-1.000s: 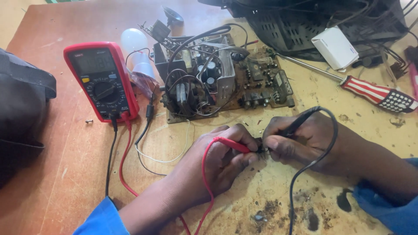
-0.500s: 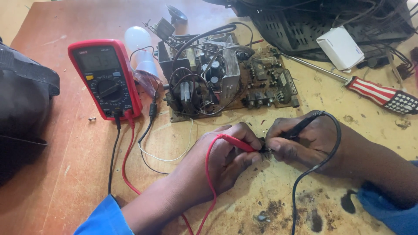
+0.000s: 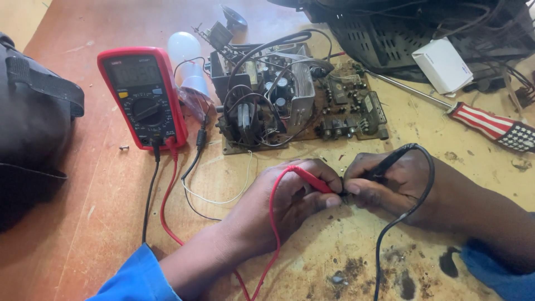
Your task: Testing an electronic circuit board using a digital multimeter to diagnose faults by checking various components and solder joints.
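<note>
- The red probe (image 3: 312, 180) lies in the left hand (image 3: 284, 203), near the middle of the desk (image 3: 111, 223), with its tip pointing right toward the other hand.
- The left hand's grip is closed around the red probe, fingers curled over it.
- The black probe (image 3: 384, 166) sits in the right hand (image 3: 390, 187), whose grip is closed on it; its tip points left and meets the red one where the two hands touch.
- What the two tips press on is hidden between the fingertips.
- A red lead (image 3: 273, 223) runs from the red probe down over the left wrist; a black lead (image 3: 409, 212) loops over the right hand toward the near edge.
- Both forearms end in blue sleeves (image 3: 136, 278).
- Just beyond the hands lies a bare circuit board (image 3: 301, 100) crowded with coils, capacitors and wires.
- Left of the board stands a red meter (image 3: 142, 95) with a dial, its leads plugged in at the near end.
- A white light bulb (image 3: 186, 61) lies between meter and board.
- Far right, a screwdriver (image 3: 490, 125) with a striped handle rests on the desk, beside a white box (image 3: 443, 64).
- A dark bag (image 3: 33, 134) fills the left edge.
</note>
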